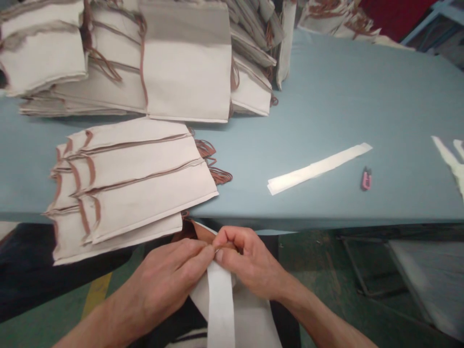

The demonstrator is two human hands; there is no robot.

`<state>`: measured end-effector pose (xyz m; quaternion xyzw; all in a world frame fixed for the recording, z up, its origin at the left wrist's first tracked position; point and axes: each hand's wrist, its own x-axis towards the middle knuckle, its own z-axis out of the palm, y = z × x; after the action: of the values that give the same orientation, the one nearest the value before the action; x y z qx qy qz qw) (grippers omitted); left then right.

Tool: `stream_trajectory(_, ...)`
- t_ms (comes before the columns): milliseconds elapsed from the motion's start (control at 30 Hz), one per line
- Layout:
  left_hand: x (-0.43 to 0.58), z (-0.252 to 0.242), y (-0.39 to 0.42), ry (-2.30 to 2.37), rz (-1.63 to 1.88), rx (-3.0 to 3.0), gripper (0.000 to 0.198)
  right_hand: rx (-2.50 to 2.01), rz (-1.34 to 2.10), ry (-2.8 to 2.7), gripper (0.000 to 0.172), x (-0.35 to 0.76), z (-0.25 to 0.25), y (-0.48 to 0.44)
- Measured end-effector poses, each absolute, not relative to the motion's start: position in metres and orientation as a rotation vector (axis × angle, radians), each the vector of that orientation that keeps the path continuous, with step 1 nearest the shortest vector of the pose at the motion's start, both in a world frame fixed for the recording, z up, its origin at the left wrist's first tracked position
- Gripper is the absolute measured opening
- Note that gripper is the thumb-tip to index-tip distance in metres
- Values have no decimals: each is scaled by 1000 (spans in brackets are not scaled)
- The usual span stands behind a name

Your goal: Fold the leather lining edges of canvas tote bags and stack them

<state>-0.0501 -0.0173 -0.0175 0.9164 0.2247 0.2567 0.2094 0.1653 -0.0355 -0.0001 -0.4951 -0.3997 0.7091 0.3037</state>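
Observation:
My left hand [177, 270] and my right hand [250, 261] meet just below the table's front edge, both with fingers pinched together. Between them is the top end of a white strip [221, 304], which hangs down toward me. Beneath the strip lies a pale fabric piece [253, 314] across my lap, with a brown part [203, 233] showing above my fingertips. My left fingers press on the strip's end, and my right thumb and forefinger pinch at the same spot. The fingers cover exactly what is pinched there.
A stack of pale fabric pieces with brown edging [145, 169] overhangs the table's front edge at left. Taller piles [188, 72] stand behind it. Loose white strips [319, 168] and a small pink-handled tool [367, 179] lie on the blue-green table [344, 106].

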Motion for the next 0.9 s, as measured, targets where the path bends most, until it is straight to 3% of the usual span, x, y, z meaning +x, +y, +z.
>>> stream_trajectory(200, -45, -18, -16, 628, 587, 2633, 29, -1211, 1998, -960, 22, 170, 0, -37)
stream_trajectory(400, -39, -2, -25, 708, 736, 2335, 31, -1280, 1961, -1167, 14, 177, 11, -38)
stream_trajectory(500, -44, 14, -28, 928, 541, 2088, 31, -1297, 1778, -1399, 6, 180, 24, -36)
stream_trajectory(600, -50, 26, -25, 976, 322, 1961, 11, -1249, 1439, -1678, 7, 180, 32, -35)
stream_trajectory(733, -50, 24, -20, 862, 279, 2028, 29, -1199, 1125, -1843, 12, 177, 29, -40)
stream_trajectory(900, -41, -2, -17, 624, 630, 2503, 39, -1227, 1082, -1816, 12, 174, 14, -47)
